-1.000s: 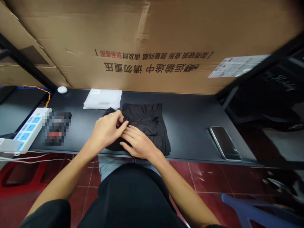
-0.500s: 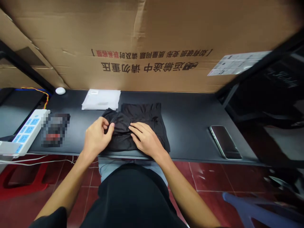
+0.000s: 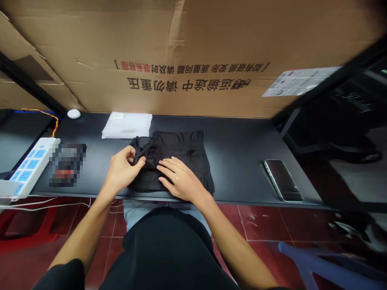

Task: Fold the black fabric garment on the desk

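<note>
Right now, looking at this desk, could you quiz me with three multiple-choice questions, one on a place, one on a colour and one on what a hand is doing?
1. Where does the dark flat smartphone lie on the black desk?
A. right of the cloth
B. left of the cloth
C. on the cloth

2. What colour is the folded fabric garment?
A. white
B. black
C. red

3. What is the left hand doing?
A. lying flat
B. hanging off the desk
C. pinching a fabric edge

Answers: 1 A, it sits near the desk's right end. 2 B, the fabric is black. 3 C, thumb and fingers close on a fold, while the right hand presses flat.
</note>
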Tool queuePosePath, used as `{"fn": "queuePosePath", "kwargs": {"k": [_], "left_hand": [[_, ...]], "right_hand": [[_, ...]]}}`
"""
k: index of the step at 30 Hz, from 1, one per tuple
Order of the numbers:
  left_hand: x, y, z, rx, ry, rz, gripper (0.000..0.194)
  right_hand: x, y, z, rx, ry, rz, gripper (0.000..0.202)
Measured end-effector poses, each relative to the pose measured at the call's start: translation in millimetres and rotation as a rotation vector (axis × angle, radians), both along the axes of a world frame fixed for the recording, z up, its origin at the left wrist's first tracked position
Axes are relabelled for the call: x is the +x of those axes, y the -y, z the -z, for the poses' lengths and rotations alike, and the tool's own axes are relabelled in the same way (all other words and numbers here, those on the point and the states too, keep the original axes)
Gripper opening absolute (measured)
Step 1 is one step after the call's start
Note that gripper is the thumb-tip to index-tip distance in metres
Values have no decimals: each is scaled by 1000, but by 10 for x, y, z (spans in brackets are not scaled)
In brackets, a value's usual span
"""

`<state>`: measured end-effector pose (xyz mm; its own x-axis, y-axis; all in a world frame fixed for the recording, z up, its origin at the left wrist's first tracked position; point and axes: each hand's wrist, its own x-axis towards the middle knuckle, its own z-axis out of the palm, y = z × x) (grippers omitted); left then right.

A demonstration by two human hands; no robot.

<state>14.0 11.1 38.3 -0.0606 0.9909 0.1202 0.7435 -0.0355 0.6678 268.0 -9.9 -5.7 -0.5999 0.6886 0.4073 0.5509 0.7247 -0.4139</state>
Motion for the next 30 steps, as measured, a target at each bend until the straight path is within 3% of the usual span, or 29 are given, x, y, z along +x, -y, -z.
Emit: {"fn": "queuePosePath", "kwargs": {"k": [4, 9, 12, 15, 18, 22, 24, 28, 30], "left_hand": [[196, -4, -105, 187, 77, 42, 23], [489, -30, -5, 277, 51, 348, 17], [582, -54, 122, 306, -3, 491, 18], [639, -69, 207, 334, -106, 591, 25], [675, -63, 220, 326, -226, 714, 22], [644, -8, 171, 278, -242, 876, 26], [589, 26, 155, 279, -175, 802, 27], [465, 47, 165, 244, -128, 292, 26], [429, 33, 168, 133, -166, 155, 33]], "right_hand": [[-146, -39, -53, -16, 11, -83, 48], [-43, -21, -41, 45, -72, -163, 30], [213, 55, 5, 110, -235, -82, 24], [455, 104, 27, 135, -348, 119, 28], [585, 75, 29, 77, -298, 213, 42], [621, -17, 49, -7, -127, 174, 48], [621, -48, 65, -1, -82, 179, 42], [633, -77, 84, 22, -57, 191, 35], [640, -87, 92, 20, -61, 194, 36]]}}
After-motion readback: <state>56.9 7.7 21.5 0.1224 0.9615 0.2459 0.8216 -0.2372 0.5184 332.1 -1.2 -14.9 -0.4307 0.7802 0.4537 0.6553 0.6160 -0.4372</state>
